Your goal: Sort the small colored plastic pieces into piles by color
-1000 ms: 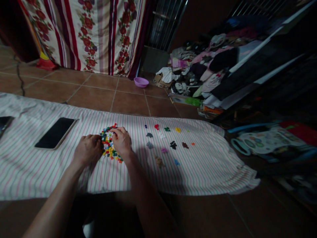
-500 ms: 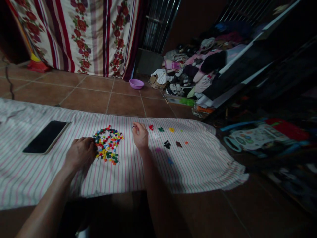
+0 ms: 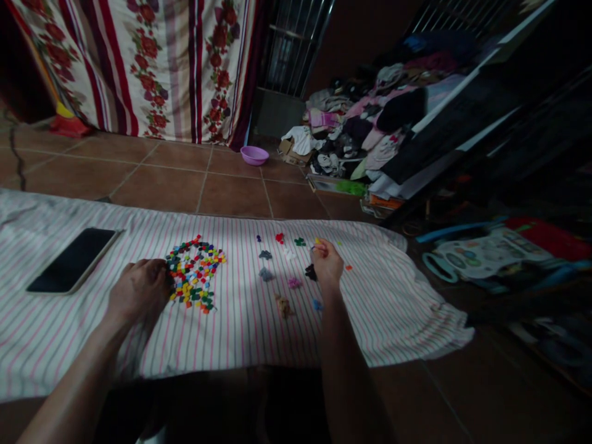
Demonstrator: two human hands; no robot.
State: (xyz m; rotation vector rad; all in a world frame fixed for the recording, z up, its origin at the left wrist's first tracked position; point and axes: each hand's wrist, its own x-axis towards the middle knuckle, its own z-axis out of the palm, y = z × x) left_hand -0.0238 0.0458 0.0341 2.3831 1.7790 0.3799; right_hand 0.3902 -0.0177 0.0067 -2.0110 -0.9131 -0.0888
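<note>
A heap of small coloured pieces [image 3: 197, 271] lies on a pink-striped white cloth [image 3: 231, 327] spread on the tiled floor. My left hand [image 3: 139, 290] rests curled at the heap's left edge, fingers touching the pieces. My right hand [image 3: 327, 262] reaches out to the right, its fingers pinched together beside a small yellow cluster [image 3: 318, 241]; whatever is in the pinch is too small to name. Little single-colour clusters lie around it: red [image 3: 279, 237], green [image 3: 300, 241], grey [image 3: 265, 254], black [image 3: 309, 271], pink [image 3: 293, 282], brown [image 3: 282, 305], blue [image 3: 317, 304].
A black phone [image 3: 71, 259] lies on the cloth at the left. Beyond are a flowered curtain [image 3: 152, 61], a purple bowl [image 3: 254, 155], a pile of clothes [image 3: 365, 135] and dark shelving on the right, with a toy [image 3: 485, 254] on the floor.
My right hand has left the coloured heap and travelled right across the cloth to the yellow cluster. The left hand has stayed at the heap's edge. The camera has shifted slightly.
</note>
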